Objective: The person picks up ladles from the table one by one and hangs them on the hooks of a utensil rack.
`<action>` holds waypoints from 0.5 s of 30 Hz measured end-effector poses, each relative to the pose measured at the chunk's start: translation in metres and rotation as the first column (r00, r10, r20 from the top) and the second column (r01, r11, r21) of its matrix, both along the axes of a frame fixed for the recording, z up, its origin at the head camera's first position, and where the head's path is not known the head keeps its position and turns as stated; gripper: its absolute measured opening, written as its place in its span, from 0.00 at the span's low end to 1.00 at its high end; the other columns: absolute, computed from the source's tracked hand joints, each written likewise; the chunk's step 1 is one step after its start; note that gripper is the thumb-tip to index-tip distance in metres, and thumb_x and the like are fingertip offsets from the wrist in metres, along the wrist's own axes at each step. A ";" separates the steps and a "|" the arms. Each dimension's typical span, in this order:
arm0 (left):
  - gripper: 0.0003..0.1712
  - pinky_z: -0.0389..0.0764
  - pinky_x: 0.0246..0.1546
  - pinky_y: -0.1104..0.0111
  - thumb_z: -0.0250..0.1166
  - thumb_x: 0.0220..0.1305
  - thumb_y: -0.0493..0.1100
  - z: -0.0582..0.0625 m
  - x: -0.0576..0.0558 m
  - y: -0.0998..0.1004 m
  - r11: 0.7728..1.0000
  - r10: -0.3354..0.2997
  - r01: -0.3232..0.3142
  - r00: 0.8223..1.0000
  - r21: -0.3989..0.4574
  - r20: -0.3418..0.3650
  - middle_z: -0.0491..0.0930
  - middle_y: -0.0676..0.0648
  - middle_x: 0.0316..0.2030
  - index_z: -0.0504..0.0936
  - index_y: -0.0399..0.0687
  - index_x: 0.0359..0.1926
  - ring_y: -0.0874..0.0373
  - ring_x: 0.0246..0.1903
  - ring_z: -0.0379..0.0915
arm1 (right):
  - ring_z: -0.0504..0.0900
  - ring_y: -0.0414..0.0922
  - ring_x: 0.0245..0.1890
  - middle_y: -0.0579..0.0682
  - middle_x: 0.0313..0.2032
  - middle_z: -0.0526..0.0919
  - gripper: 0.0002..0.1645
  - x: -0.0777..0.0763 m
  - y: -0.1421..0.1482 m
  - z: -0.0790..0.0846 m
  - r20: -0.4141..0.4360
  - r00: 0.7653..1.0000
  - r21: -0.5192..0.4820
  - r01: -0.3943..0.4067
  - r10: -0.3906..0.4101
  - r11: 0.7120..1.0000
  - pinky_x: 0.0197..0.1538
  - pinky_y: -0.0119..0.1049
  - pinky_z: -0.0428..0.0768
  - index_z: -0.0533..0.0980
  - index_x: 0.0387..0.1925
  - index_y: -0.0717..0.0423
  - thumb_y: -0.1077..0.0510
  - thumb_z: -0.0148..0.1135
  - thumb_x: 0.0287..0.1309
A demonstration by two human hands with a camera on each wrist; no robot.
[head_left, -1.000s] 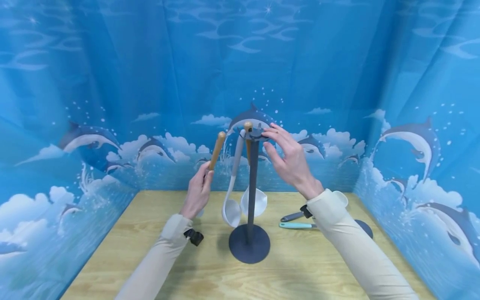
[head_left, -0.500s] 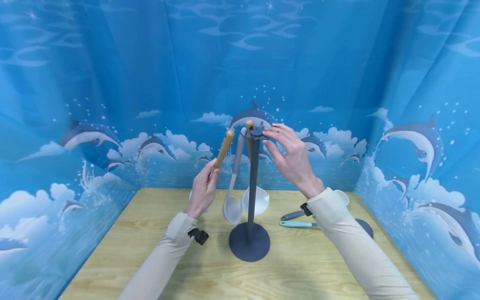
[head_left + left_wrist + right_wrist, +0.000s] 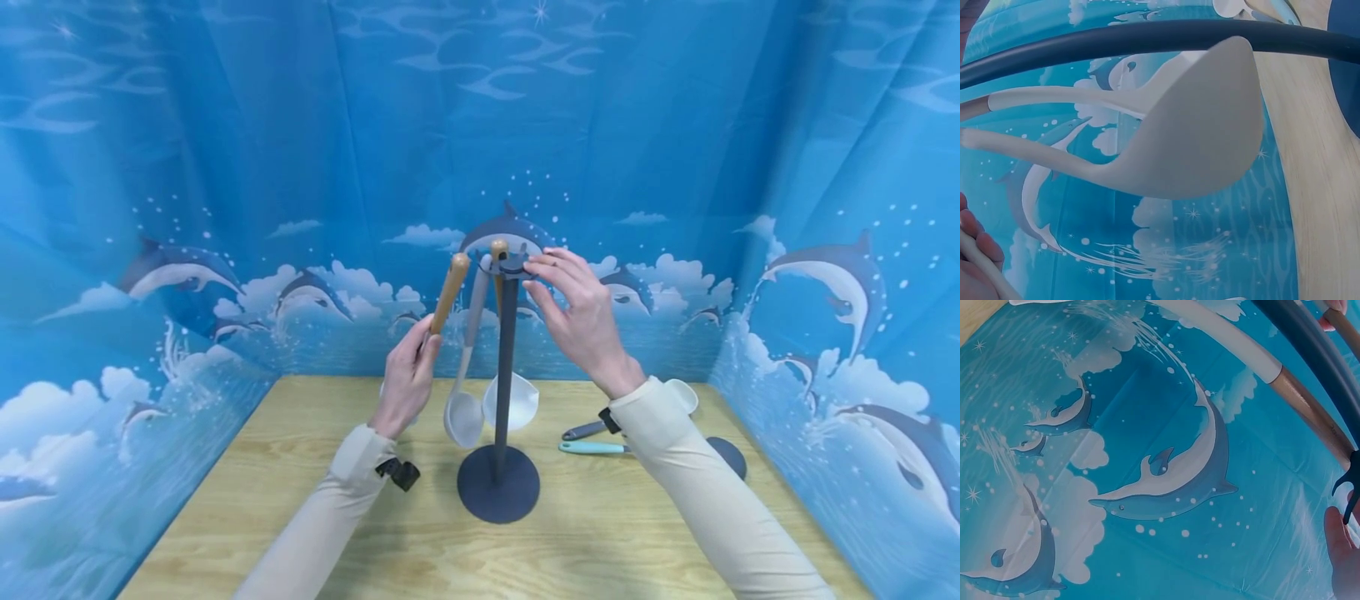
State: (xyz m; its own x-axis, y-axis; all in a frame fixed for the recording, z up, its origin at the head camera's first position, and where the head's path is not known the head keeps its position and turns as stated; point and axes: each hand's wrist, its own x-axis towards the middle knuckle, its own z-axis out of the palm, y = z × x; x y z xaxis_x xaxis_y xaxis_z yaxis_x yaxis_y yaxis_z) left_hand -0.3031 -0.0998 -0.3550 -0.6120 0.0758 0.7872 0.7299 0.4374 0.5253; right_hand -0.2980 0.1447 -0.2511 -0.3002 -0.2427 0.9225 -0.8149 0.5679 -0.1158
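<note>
My left hand [image 3: 405,375] grips a utensil by its wooden handle [image 3: 450,292], upright and slightly tilted, just left of the dark utensil stand [image 3: 507,358]. The hand mostly hides that utensil's head; its pale shaft [image 3: 988,265] shows in the left wrist view. At the stand's top, my right hand [image 3: 588,325] pinches the edge of the hook ring [image 3: 516,264] between fingers and thumb. A grey-handled white ladle [image 3: 464,417] hangs on the left side. Behind the post hangs a white ladle with a pointed lip [image 3: 522,402] and a wooden handle [image 3: 1310,415].
On the wooden table [image 3: 300,500], right of the stand, lie a teal-handled utensil [image 3: 591,448] and a grey-handled one [image 3: 583,432], partly under my right forearm. A white utensil head [image 3: 682,394] and a dark rounded piece [image 3: 727,457] show beyond the sleeve. A blue dolphin curtain [image 3: 375,167] surrounds the table.
My left hand has moved right with the wooden-handled utensil, bringing its handle end closer to the hook ring. The right hand keeps its place at the ring.
</note>
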 end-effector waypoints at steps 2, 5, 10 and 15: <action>0.17 0.64 0.19 0.68 0.50 0.76 0.42 0.001 0.001 0.001 1.000 -0.003 0.003 1.000 0.009 -0.002 0.68 0.50 0.26 0.74 0.53 0.62 0.60 0.19 0.58 | 0.76 0.56 0.61 0.59 0.49 0.85 0.14 0.000 -0.001 0.000 -0.007 1.000 -0.003 -0.001 0.001 1.000 0.67 0.44 0.70 0.82 0.49 0.61 0.60 0.64 0.63; 0.17 0.63 0.19 0.68 0.51 0.76 0.42 0.002 0.002 0.002 1.000 -0.005 0.005 1.000 0.021 -0.008 0.68 0.50 0.26 0.75 0.53 0.61 0.61 0.19 0.58 | 0.76 0.55 0.61 0.59 0.49 0.85 0.14 0.000 -0.002 0.000 -0.014 1.000 -0.001 0.000 0.000 1.000 0.67 0.43 0.70 0.82 0.49 0.61 0.60 0.64 0.63; 0.17 0.63 0.19 0.69 0.52 0.75 0.40 0.003 0.002 0.005 0.999 -0.013 0.013 1.000 0.035 -0.016 0.68 0.51 0.25 0.76 0.56 0.61 0.61 0.18 0.57 | 0.76 0.55 0.61 0.59 0.49 0.85 0.14 0.000 -0.002 0.000 -0.013 1.000 -0.012 0.004 -0.004 1.000 0.67 0.43 0.70 0.82 0.49 0.61 0.60 0.64 0.63; 0.17 0.60 0.18 0.69 0.53 0.74 0.36 0.003 0.004 0.009 0.998 -0.010 0.011 1.000 0.057 -0.026 0.68 0.49 0.24 0.77 0.51 0.59 0.62 0.17 0.55 | 0.76 0.55 0.60 0.58 0.49 0.85 0.14 0.001 -0.003 -0.001 -0.015 1.000 -0.012 0.006 -0.006 1.000 0.67 0.44 0.70 0.82 0.49 0.61 0.60 0.63 0.64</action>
State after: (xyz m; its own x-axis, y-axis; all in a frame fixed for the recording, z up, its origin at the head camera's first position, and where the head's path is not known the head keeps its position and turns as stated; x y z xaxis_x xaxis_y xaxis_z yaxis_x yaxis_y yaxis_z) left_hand -0.2995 -0.0905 -0.3517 -0.5908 0.0364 0.8060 0.7481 0.3990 0.5303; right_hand -0.2966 0.1420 -0.2517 -0.2876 -0.2295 0.9298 -0.8132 0.5714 -0.1105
